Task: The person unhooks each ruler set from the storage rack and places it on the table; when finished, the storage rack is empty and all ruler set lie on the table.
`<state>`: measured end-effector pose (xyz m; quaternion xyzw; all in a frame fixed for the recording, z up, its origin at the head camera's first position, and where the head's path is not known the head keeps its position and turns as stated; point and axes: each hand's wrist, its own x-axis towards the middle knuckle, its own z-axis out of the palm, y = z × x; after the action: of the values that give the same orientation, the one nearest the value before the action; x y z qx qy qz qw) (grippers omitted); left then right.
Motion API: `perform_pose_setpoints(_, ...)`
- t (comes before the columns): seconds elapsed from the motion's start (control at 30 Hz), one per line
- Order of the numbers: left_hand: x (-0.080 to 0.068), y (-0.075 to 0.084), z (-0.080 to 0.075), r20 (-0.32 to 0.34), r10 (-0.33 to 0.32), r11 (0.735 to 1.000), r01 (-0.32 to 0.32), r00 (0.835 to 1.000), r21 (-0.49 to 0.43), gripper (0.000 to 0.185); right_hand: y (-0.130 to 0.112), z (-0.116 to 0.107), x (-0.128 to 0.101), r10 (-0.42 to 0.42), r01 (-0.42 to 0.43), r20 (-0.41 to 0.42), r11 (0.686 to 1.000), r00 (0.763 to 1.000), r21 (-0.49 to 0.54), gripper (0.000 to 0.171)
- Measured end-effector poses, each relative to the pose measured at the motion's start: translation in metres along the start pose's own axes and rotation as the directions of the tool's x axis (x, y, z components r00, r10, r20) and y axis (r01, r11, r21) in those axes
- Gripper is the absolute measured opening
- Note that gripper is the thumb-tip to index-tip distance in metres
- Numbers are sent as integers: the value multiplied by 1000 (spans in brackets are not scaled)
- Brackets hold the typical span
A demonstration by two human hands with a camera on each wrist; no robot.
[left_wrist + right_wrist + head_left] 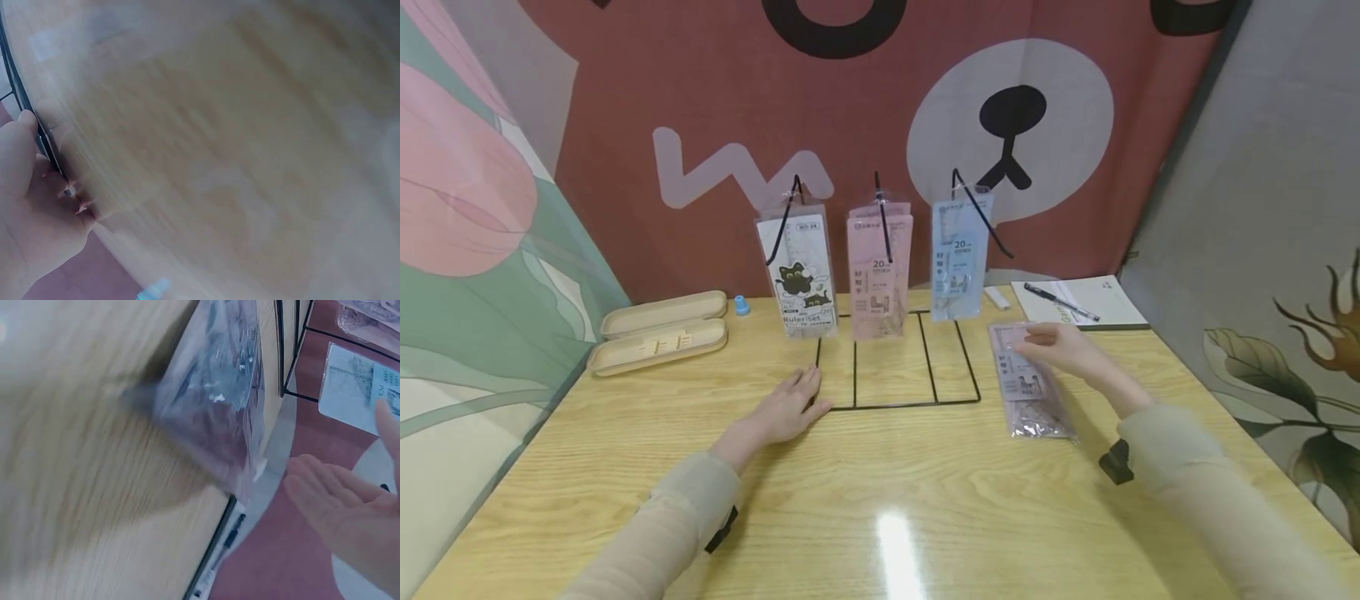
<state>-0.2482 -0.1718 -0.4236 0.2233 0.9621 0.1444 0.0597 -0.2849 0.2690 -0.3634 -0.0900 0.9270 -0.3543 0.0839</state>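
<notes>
A black wire display rack (932, 364) stands on the table with three hooks. Ruler sets in clear packaging hang there: a white cat-print ruler set (805, 271), pink ruler sets (872, 287) and a blue ruler set (958, 271). Near the base's front left corner, my left hand (784, 408) rests on the tabletop, its fingers touching the wire. On the right lies a pink-purple packaged ruler set (1037, 412). Over its upper end hovers my right hand (1063, 350), fingers extended; in the right wrist view the palm shows nothing in it.
At the back left lies an opened beige pencil case (658, 337), beside a small blue object (742, 305). A notebook (1120, 302) with a black pen (1060, 301) on it lies at the back right. A small white piece (997, 297) sits behind the ruler set.
</notes>
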Motion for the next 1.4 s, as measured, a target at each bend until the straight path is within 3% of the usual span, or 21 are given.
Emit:
perform_pose_setpoints(0.2,-2,0,-1,0,2,1000,-2,1000,-6,64,-12,11,29,-52,51,-1,984,999,168,81)
perform_pose_setpoints(0.47,-3,-1,0,-3,10,1000,-10,1000,7,63,-36,16,57,-25,38,-47,952,999,304,94)
perform_pose_setpoints(0.83,-2,0,-2,3,11,1000,-11,1000,18,64,-65,26,82,38,42,-184,911,982,411,73)
perform_pose_setpoints(1.03,-1,2,-1,-8,23,999,-23,1000,24,64,-69,31,79,75,33,-220,892,973,450,50)
perform_pose_setpoints(1.27,-1,3,-3,-5,18,1000,-18,1000,20,63,-65,30,61,28,81,-273,923,962,377,48)
perform_pose_setpoints(1.4,-1,3,-3,1,15,1000,-15,1000,24,63,-64,27,43,27,56,-237,941,971,333,51)
